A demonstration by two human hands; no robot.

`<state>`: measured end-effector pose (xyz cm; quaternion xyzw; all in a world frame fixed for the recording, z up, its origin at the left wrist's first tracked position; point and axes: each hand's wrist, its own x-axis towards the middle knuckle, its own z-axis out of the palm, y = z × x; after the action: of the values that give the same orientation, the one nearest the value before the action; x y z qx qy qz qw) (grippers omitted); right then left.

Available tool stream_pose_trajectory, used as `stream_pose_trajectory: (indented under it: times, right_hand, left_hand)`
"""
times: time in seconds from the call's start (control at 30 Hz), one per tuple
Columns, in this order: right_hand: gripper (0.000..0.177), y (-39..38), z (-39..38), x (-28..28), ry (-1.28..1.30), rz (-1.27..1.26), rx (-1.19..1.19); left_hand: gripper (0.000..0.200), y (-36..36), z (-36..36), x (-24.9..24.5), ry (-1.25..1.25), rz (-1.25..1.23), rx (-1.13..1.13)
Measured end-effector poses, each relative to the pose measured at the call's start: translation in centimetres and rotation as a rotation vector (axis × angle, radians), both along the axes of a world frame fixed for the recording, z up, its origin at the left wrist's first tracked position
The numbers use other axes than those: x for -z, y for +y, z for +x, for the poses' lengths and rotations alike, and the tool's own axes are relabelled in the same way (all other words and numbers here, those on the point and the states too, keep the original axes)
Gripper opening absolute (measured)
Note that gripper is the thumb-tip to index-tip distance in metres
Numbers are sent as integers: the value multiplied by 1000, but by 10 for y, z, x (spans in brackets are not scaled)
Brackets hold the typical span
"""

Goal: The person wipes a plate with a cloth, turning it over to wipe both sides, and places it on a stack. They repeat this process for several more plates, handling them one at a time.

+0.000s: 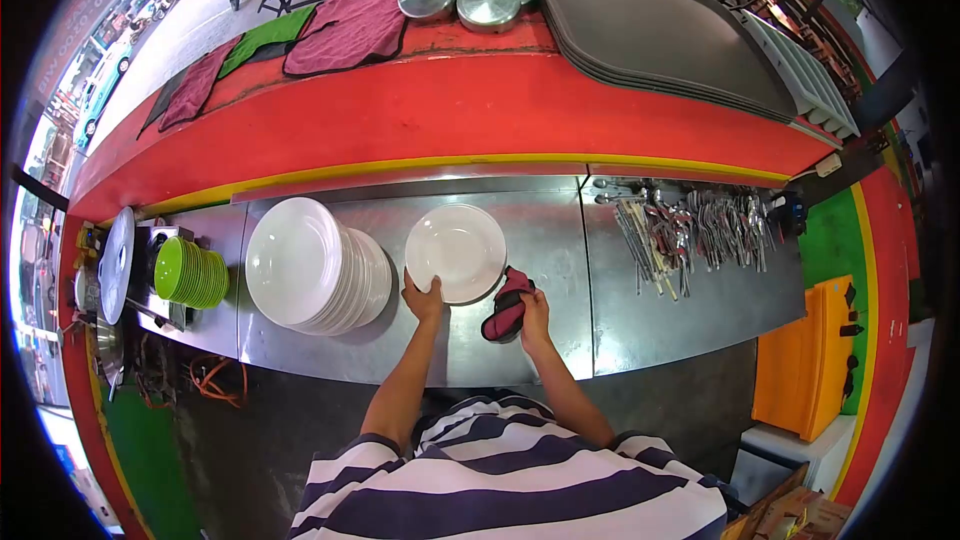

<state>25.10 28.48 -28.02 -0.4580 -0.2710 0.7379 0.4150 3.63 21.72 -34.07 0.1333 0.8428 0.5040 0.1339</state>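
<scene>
A white plate is in front of me above the steel counter. My left hand grips its lower left rim, thumb on the upper face. In my right hand is a bunched maroon cloth with dark edging, just off the plate's lower right edge. Left of the plate stands a tall stack of white plates. To the right, many spoons, forks and chopsticks lie spread on the counter.
Green bowls are stacked at the far left, beside a round metal lid. On the red ledge lie cloths, metal tins and stacked dark trays. An orange cabinet stands at the right.
</scene>
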Motion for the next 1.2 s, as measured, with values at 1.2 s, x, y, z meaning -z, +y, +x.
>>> stream_pose_trajectory:
  times: [1.2]
  right_hand:
    - [59, -192, -77, -153, -702, 1281, -413]
  left_hand:
    - [40, -209, 34, -292, 206, 489, 86]
